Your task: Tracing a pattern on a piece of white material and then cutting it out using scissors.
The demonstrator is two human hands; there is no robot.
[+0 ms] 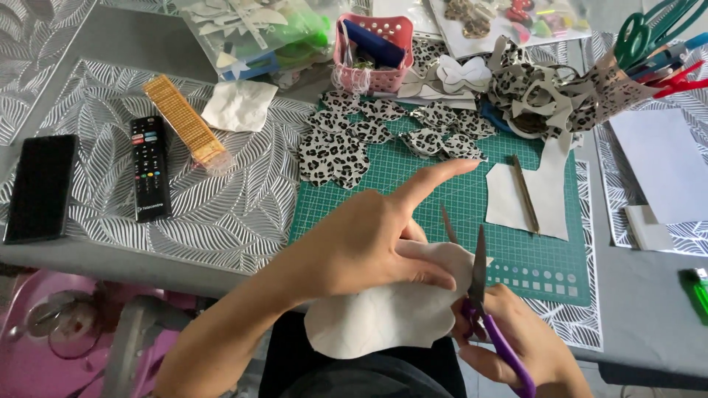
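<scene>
Pink perforated basket [372, 53] at the table's far edge holds a dark blue flat item and some thread-like bits, contents otherwise hard to make out. Left of it, a clear plastic bag [247, 33] with white cut shapes and green pieces inside. Top edge, a second clear packet [509, 18] of small coloured trinkets, cut off by the frame. Far right, a leopard-print holder [612, 92] stands stuffed with scissors and pens (green and red handles, tops cut off). On the green cutting mat [531, 250]: leopard-print cutouts [369, 136] in a loose spread, a white sheet with a thin stick lying on it. Left on the table [110, 258]: black phone [40, 188], black remote [150, 168], a long gold strip [186, 121]. Left hand [369, 247] pinches the white fabric piece [387, 313] near the table's front edge, over the lap, forefinger stretched out straight. Right hand [520, 339] has its grip closed through the handles of the purple scissors [483, 309], blades parted and set at the fabric's right edge. Lower left, pinkish clutter, blurred, unidentifiable.
</scene>
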